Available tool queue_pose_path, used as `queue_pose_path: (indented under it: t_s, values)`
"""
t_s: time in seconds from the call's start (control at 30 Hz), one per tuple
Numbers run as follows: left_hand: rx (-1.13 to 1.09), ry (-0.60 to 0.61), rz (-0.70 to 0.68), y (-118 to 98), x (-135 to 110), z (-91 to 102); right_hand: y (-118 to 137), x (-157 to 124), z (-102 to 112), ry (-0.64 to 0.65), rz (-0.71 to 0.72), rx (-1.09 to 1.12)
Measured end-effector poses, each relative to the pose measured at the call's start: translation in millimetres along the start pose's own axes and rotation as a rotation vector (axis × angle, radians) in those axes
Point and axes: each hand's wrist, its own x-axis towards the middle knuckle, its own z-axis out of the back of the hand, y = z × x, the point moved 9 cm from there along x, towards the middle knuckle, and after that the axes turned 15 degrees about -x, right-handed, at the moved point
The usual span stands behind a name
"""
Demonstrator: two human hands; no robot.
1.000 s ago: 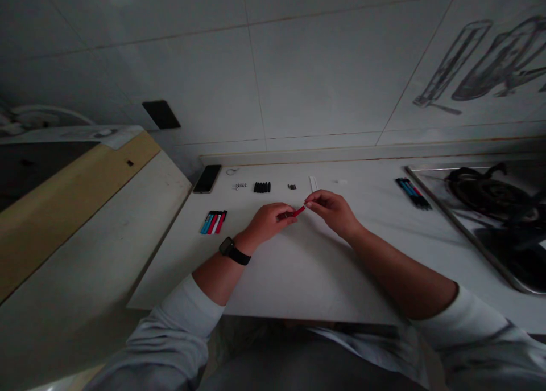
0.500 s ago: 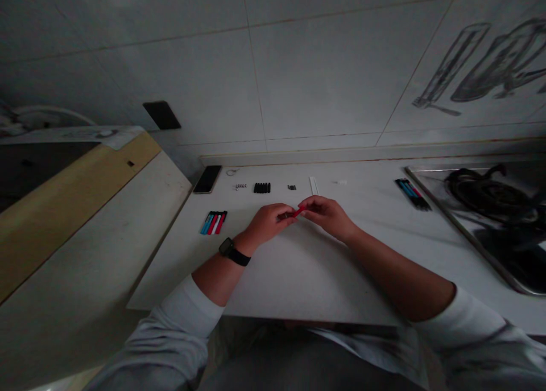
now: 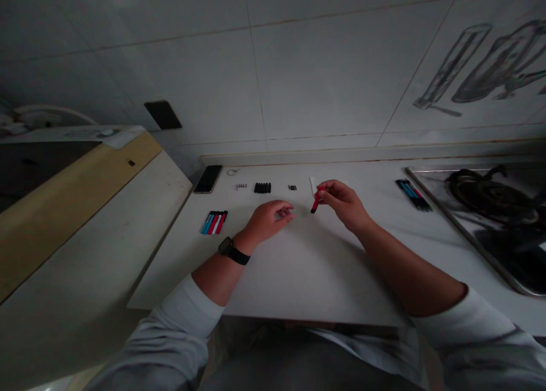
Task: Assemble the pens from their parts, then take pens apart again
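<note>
My right hand (image 3: 342,202) pinches a red pen barrel (image 3: 317,200) with a black lower end, held slanted above the counter. My left hand (image 3: 269,219) is apart from it, fingers loosely curved with a gap between thumb and fingertips and nothing visible in them. Just behind the red barrel lie thin white sticks (image 3: 313,185), partly covered by my right hand. A row of short black cylinders (image 3: 262,188) and a cluster of small dark pieces (image 3: 292,188) lie farther back. Left of my left hand are several blue, red and white pen barrels (image 3: 214,222) side by side.
Small spring-like pieces (image 3: 241,186), a ring (image 3: 232,172) and a phone (image 3: 207,179) lie at the back left of the white counter (image 3: 273,277). More pens (image 3: 413,194) rest beside the gas stove (image 3: 490,194) on the right. A tiled wall closes the back.
My right hand has moved right and slightly back, carrying the red pen barrel away from my left hand. My left hand has let go and stayed in place, its fingers now apart.
</note>
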Motion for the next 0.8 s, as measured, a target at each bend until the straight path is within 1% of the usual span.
queue_pose_path:
  t_s: [0.03, 0.1, 0.2, 0.27, 0.37, 0.47, 0.67, 0.73, 0.8]
  values:
    - [0.009, -0.009, 0.006, 2, 0, 0.8, 1, -1, 1, 0.004, 0.027, -0.074]
    - [0.036, -0.019, 0.022, 4, 1, 1.9, 8, -3, 1, 0.023, 0.109, -0.29]
    - [0.079, -0.03, 0.041, 8, 1, 3.2, 15, -8, -8, 0.127, 0.226, -0.648]
    - [0.091, -0.04, 0.051, 10, 1, 4.3, 10, -10, -16, 0.241, 0.244, -0.85]
    - [0.098, -0.043, 0.062, 13, 2, 5.1, -6, -12, -23, 0.396, 0.214, -1.09]
    - [0.105, -0.033, 0.064, 16, 1, 4.6, -18, -12, -21, 0.469, 0.199, -1.2]
    - [0.126, -0.035, 0.087, 19, 1, 2.4, -25, -14, -5, 0.54, 0.132, -1.271]
    - [0.177, -0.065, 0.092, 20, 2, 10.7, -23, -15, -3, 0.542, 0.121, -1.257]
    - [0.278, -0.127, 0.093, 21, 4, 30.5, -21, -15, -4, 0.537, 0.125, -1.245]
